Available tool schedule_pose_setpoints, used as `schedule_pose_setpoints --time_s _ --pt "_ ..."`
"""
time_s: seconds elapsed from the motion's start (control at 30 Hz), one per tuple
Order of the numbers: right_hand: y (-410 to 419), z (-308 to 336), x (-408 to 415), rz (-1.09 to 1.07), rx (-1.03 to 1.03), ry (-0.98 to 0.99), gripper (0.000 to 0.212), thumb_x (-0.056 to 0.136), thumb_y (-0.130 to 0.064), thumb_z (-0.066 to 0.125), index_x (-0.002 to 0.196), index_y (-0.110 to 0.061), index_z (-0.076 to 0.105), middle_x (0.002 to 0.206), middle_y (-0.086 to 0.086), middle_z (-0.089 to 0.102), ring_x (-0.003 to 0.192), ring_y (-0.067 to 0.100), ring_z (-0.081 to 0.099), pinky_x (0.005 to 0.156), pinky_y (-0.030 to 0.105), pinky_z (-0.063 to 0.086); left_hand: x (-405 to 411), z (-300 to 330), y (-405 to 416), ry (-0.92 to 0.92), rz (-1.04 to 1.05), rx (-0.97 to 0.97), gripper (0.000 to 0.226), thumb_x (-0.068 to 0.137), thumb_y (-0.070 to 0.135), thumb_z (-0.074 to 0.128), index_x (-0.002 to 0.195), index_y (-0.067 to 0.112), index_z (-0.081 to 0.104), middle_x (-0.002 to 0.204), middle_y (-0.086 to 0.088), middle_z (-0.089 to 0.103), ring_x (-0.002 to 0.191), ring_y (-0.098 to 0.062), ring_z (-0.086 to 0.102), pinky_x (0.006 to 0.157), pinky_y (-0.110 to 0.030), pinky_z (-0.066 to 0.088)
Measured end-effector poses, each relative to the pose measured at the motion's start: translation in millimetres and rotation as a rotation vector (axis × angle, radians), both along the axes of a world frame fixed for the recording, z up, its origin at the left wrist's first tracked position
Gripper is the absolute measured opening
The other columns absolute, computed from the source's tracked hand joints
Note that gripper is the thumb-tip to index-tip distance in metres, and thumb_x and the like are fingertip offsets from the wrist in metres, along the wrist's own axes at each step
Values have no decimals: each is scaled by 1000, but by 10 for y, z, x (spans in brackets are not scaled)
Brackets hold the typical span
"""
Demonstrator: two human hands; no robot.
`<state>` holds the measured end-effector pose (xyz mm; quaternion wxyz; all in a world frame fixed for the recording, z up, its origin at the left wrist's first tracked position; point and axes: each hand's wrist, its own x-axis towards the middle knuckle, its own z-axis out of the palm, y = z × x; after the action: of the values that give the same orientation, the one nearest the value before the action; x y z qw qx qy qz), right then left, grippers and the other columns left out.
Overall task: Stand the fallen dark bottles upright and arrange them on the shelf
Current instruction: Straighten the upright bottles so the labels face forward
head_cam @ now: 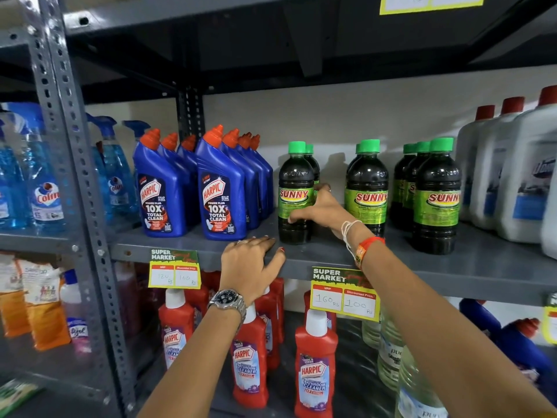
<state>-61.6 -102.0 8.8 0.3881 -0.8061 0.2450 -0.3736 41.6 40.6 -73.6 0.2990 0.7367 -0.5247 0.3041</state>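
The task looks nearly finished: every dark bottle in view stands upright on the grey shelf [301, 260], in three short rows running front to back, and none lies on its side. The right hand [319, 211] is wrapped round the lower body of the leftmost front bottle [296, 193], fingers curled against its label, which suggests a last nudge into line. The middle front bottle [367, 188] and the right front bottle [437, 197] stand to its right, each with green-capped ones behind. What seems left is evening the gaps between rows. The left hand [251, 263] rests flat on the shelf's near edge, fingers spread and gripping nothing. The bottles are sealed and filled almost to the neck with dark liquid. Blue Harpic bottles [220, 188] stand just left of them.
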Motion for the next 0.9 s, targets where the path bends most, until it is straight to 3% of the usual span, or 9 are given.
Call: schedule_pose_setpoints --time_s 0.1,0.23,0.37,0.57,0.63,0.7,0.8,0.9 --pt "14 -3 24 -7 -17 20 73 59 -17 84 108 -19 30 86 -13 49 81 4 49 67 12 38 0 -2 -8 -10 6 -7 56 78 52 28 105 22 66 110 3 70 96 -13 64 81 -28 44" --pt "40 -98 107 -205 -229 65 100 47 -46 86 124 -9 34 99 -5 43 98 12 42 87 27 37 0 -4 -13 -18 8 -21 56 78 52 28 104 21 67 108 2 70 94 -13 64 80 -28 44" --pt "60 -83 119 -196 -228 59 91 50 -36 86 122 -8 37 92 -6 45 106 20 52 82 24 38 4 -7 -17 -18 -3 -33 57 78 52 27 105 21 67 109 2 70 94 -13 64 80 -28 44" --pt "196 -102 -71 -164 -245 3 92 53 -33 87 124 -8 36 111 3 52 110 20 52 89 25 42 24 -14 -14 -37 -22 -37 58 78 53 26 107 22 66 111 2 69 96 -14 64 81 -28 44" --pt "264 -158 -221 -196 -283 -116 84 57 -29 86 125 -11 39 105 -2 56 101 14 56 86 24 46 25 -11 -5 -45 -34 -28 61 78 54 24 109 22 64 112 1 69 96 -15 63 80 -29 44" --pt "305 -230 -414 -275 -328 -231 65 64 -23 81 117 -21 45 88 -12 59 80 6 60 68 15 47 18 16 2 -14 -26 -19 63 76 58 23 112 23 61 107 -1 70 92 -18 64 77 -30 44" --pt "307 -292 -718 -434 -376 -331 47 68 -15 76 101 -32 48 69 -16 58 64 -2 58 61 14 45 -2 127 -34 156 -1 82 72 71 65 31 130 26 40 112 -3 68 93 -22 63 78 -34 45" --pt "267 -276 -959 -596 -381 -323 48 63 -18 78 95 -33 45 73 -10 58 72 13 61 65 29 48 -55 363 -171 623 -249 145 88 69 58 57 140 22 18 138 -5 47 120 -24 49 100 -40 38"
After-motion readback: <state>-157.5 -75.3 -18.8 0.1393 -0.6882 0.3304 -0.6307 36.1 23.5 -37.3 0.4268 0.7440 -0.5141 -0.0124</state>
